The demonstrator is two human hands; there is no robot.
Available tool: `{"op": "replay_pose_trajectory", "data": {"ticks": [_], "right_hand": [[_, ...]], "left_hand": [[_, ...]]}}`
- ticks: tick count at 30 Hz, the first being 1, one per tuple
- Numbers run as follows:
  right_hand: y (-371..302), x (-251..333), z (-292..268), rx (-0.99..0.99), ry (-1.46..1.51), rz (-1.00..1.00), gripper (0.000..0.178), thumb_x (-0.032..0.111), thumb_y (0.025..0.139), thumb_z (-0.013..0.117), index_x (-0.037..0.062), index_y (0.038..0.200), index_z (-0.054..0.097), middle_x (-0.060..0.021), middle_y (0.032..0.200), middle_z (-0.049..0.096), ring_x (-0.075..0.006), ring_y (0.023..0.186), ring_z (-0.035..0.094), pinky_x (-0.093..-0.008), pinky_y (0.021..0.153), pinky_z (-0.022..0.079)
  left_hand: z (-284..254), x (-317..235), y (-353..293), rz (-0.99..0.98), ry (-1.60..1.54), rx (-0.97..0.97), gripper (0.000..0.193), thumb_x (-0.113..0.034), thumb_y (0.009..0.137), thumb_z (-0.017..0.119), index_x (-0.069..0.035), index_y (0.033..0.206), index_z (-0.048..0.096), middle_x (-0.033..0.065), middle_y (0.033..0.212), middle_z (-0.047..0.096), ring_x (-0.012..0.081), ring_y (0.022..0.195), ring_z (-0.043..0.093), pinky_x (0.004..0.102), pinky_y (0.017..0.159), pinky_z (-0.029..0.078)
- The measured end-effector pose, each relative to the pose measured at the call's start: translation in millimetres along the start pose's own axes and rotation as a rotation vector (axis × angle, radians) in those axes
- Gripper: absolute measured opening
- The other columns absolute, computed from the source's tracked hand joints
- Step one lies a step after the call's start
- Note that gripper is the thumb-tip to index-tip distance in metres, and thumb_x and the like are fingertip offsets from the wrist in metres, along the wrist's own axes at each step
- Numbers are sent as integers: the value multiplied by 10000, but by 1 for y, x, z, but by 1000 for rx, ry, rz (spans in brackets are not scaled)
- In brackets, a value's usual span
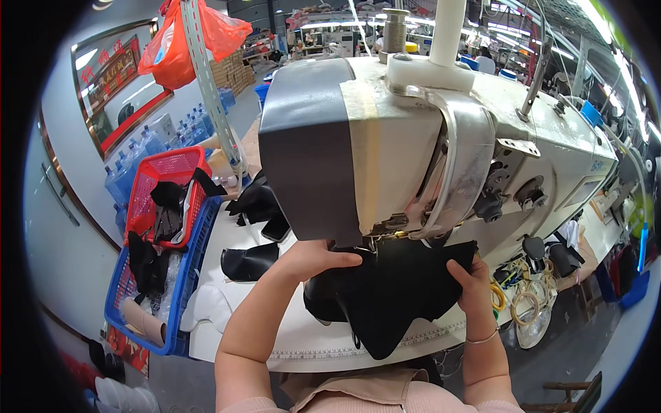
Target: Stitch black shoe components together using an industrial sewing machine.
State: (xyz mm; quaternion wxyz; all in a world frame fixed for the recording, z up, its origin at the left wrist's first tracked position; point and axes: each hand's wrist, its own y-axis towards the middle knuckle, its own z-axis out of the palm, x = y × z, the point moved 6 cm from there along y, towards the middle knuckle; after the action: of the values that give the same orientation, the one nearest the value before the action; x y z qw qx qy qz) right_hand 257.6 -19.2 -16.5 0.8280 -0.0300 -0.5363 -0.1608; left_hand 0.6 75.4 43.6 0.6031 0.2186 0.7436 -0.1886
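A large black fabric piece (pixel 403 292) lies under the head of a white and grey sewing machine (pixel 406 131), its pointed lower end reaching the table's front edge. My left hand (pixel 320 258) holds its upper left part beside the needle area, thumb on top and the other fingers mostly hidden. At the upper right corner, my right hand (pixel 470 279) pinches the cloth between thumb and fingers. The needle tip and presser foot are hard to make out against the black cloth. A shaped black piece (pixel 249 262) rests on the table left of my left forearm.
Left of the white table (pixel 237 323) stand a blue crate (pixel 180 303) and a red basket (pixel 138 186) holding black pieces. A metal post (pixel 210 89) carries a red plastic bag (pixel 182 48). Cord coils (pixel 527 306) hang at the right.
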Motion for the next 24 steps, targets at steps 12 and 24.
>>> {"op": "replay_pose_trajectory", "data": {"ticks": [12, 24], "right_hand": [[42, 18, 7, 92, -108, -45, 149, 43, 823, 598, -26, 955, 610, -48, 853, 641, -94, 745, 590, -221, 679, 476], [71, 36, 19, 67, -270, -174, 210, 28, 792, 615, -15, 996, 598, -39, 932, 627, -89, 822, 568, -217, 700, 452]], "left_hand": [[3, 3, -4, 88, -136, -147, 396, -46, 683, 706, 4, 1046, 557, 68, 988, 577, 153, 915, 545, 270, 812, 432], [3, 12, -1, 74, -176, -256, 322, -34, 708, 688, -6, 1013, 587, 50, 943, 600, 133, 877, 559, 254, 791, 442]]}}
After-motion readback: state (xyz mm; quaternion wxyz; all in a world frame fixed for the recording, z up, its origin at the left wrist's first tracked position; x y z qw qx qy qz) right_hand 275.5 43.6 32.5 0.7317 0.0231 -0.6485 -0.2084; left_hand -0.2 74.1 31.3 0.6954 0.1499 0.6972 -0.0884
